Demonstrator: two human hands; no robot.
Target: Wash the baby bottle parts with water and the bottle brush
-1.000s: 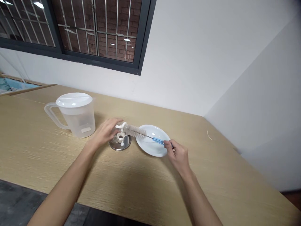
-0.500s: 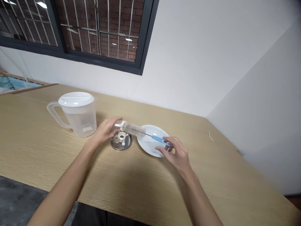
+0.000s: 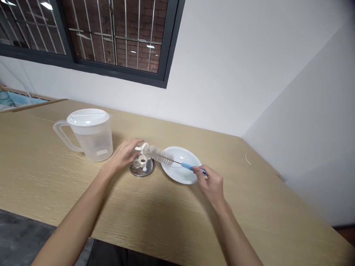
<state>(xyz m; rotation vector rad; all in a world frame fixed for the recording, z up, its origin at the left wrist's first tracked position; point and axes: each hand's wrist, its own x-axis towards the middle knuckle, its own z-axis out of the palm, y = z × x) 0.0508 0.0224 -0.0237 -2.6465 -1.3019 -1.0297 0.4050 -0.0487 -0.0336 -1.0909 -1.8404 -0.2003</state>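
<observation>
Head view: a white wall [image 3: 216,74] with a dark-framed, barred window [image 3: 119,37] rises behind a pale wood-grain bench [image 3: 155,221]. At the left of the bench, a translucent plastic jug [image 3: 97,142] with a white lid stands upright, its handle pointing left. Right of centre lies a white oval plate [image 3: 183,178]. Between the jug and plate sits a round, shiny metal tray [image 3: 151,167].

The right hand [image 3: 213,183] is closed around the blue handle of a pale-bristled wire brush [image 3: 163,156], which slants across above the plate. The left hand [image 3: 124,153] grips a clear vessel with a white collar [image 3: 144,148], mostly hidden by the fingers, above the tray's far edge. The bristle end is at the collar; whether it is inside cannot be told.

On the tray are a white ring [image 3: 142,160], a clear round piece [image 3: 136,163] and a small white round-ended piece [image 3: 144,169]. A thin pale strip [image 3: 247,159] lies far right.
</observation>
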